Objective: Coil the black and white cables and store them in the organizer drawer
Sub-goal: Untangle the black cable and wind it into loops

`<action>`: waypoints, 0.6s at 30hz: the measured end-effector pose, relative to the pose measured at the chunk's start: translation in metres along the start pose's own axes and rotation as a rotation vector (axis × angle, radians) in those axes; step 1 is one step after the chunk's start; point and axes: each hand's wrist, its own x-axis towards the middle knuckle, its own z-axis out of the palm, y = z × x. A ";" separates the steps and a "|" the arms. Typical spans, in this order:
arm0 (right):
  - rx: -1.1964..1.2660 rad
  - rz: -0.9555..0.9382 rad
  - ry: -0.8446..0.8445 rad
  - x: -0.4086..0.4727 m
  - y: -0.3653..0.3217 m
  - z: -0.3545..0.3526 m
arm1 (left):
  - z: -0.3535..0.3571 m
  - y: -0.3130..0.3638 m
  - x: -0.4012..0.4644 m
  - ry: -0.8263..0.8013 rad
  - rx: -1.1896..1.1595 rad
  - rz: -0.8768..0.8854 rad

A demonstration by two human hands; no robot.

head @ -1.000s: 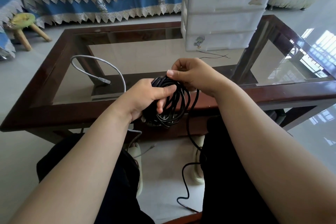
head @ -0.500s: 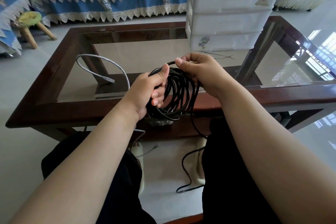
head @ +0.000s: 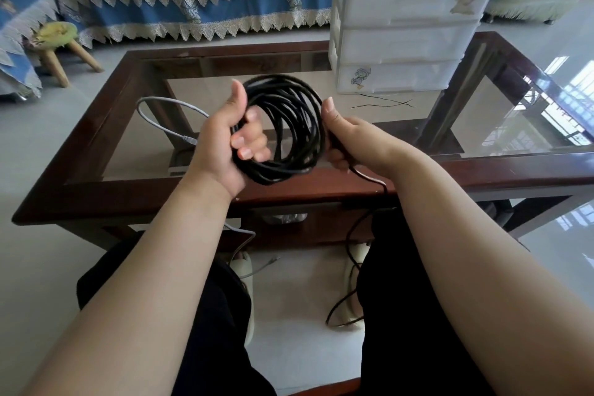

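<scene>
Black cable coil (head: 286, 128) raised, turned open-face; hands spread apart.

black cable (head: 289, 125): 1 | white cable (head: 167, 119): 1 | organizer (head: 405, 19): 1 | hands: 2 | stool (head: 61, 42): 1

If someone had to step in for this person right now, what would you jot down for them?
Left hand: grips the left side of the black cable coil, fingers through the loops.
Right hand: holds the coil's right side, where the loose tail runs out and hangs down to the floor.
White cable: uncoiled, lying on the glass table and trailing over its near edge.
Organizer: on the table's far right, all drawers shut.
Done: most of the black cable is wound.
Left: wind in the tail, coil the white cable, open a drawer, store both.
</scene>
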 end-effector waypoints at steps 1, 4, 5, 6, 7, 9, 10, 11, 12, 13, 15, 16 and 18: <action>-0.074 0.018 -0.027 0.000 0.002 0.002 | -0.004 0.004 0.002 0.033 -0.077 0.028; -0.319 -0.029 0.055 0.000 0.006 0.005 | -0.017 0.014 0.006 0.221 -0.283 0.095; -0.380 -0.062 0.124 0.001 0.007 0.004 | -0.021 0.016 0.007 0.297 -0.344 0.102; -0.398 -0.090 0.180 0.001 0.008 0.003 | -0.024 0.017 0.008 0.375 -0.397 0.105; -0.390 -0.114 0.216 0.002 0.008 0.003 | -0.028 0.018 0.010 0.450 -0.439 0.109; -0.360 -0.142 0.258 0.002 0.008 0.003 | -0.032 0.019 0.014 0.560 -0.500 0.116; -0.357 -0.145 0.273 0.002 0.007 0.004 | -0.033 0.018 0.015 0.593 -0.515 0.121; -0.375 -0.147 0.279 0.002 0.006 0.006 | -0.034 0.017 0.016 0.616 -0.518 0.128; -0.412 -0.141 0.275 0.002 0.005 0.009 | -0.035 0.016 0.016 0.631 -0.509 0.131; -0.466 -0.132 0.261 0.000 0.003 0.013 | -0.034 0.015 0.016 0.641 -0.495 0.127; -0.599 -0.123 0.228 -0.003 -0.001 0.022 | -0.032 0.014 0.016 0.663 -0.456 0.109; -0.661 -0.129 0.219 -0.004 -0.002 0.026 | -0.032 0.014 0.016 0.675 -0.428 0.104; -0.766 -0.164 0.212 -0.006 -0.005 0.034 | -0.030 0.015 0.015 0.692 -0.356 0.096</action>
